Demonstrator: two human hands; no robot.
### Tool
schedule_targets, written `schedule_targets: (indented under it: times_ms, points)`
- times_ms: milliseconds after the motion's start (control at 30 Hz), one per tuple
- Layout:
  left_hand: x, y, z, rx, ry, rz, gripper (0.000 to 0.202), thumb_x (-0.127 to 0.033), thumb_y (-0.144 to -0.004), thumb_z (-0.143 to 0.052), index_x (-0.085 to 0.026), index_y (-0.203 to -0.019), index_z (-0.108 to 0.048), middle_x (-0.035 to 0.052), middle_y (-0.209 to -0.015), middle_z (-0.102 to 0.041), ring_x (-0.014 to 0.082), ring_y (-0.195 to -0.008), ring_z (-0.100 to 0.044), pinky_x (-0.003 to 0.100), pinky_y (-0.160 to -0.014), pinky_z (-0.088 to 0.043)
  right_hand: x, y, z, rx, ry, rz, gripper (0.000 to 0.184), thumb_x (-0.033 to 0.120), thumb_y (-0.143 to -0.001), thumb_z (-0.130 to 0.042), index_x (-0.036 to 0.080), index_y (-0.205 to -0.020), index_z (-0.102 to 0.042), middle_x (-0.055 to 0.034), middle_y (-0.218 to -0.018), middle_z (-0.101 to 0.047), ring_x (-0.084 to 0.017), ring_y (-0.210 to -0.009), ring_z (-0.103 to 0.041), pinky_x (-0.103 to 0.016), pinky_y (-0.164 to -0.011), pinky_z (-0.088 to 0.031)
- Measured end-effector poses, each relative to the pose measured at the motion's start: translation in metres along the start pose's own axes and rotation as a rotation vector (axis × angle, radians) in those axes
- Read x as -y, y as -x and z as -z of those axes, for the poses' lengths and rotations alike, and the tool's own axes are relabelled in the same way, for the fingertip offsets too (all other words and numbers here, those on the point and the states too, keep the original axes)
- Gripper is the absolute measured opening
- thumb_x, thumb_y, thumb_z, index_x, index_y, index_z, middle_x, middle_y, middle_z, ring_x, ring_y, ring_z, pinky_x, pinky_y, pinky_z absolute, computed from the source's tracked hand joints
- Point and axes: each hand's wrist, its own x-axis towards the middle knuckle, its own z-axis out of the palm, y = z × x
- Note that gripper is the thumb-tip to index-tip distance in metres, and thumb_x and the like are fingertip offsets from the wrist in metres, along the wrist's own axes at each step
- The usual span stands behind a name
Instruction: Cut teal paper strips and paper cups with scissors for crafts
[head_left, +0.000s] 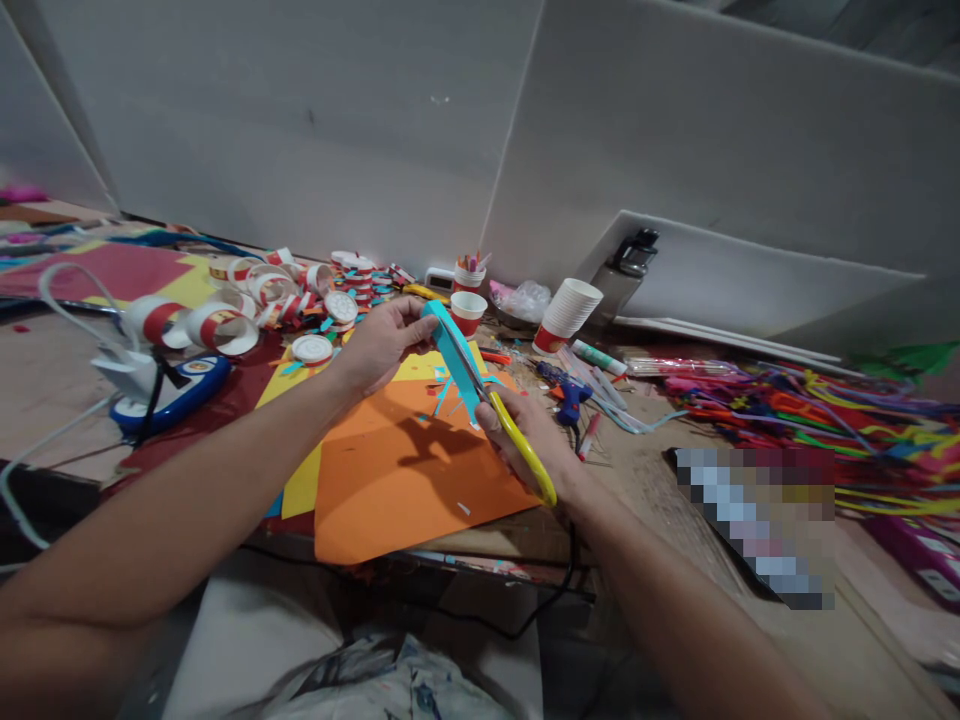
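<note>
My left hand (394, 340) pinches the upper end of a light blue paper strip (454, 352) between thumb and fingers. In my right hand (529, 440) is a pair of yellow-handled scissors (517, 440). Their blades lie along the strip, pointing up toward my left hand; whether the paper sits between them I cannot tell. Beneath both hands an orange paper sheet (375, 490) overlaps a yellow sheet (300, 470). Thin blue paper cuttings (448, 395) lie on the orange sheet, under the strip.
Cut, curled paper cups (225, 325) crowd the left, beside a blue power strip (184, 390). Behind stand a paper cup (468, 312), stacked cups (568, 315) and a bottle (626, 275). A blue glue gun (572, 398) and colourful pipe cleaners (825, 410) lie right, with a pixelated device (750, 530) nearer.
</note>
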Motion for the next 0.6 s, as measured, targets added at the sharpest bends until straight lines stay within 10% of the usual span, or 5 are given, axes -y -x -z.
schedule_targets:
  times_ms: [600]
  points:
    - [-0.0024, 0.0006, 0.0013, 0.007, 0.051, -0.015, 0.030, -0.031, -0.070, -0.082, -0.013, -0.071, -0.058, -0.0005, -0.060, -0.059, 0.0086, -0.054, -0.055, 0.020, -0.053, -0.043, 0.0015, 0.0015, -0.0003, -0.021, 0.037, 0.006, 0.047, 0.066, -0.087, -0.047, 0.021, -0.074, -0.044, 0.0050, -0.056, -0.040, -0.009, -0.048, -0.037, -0.021, -0.046, -0.030]
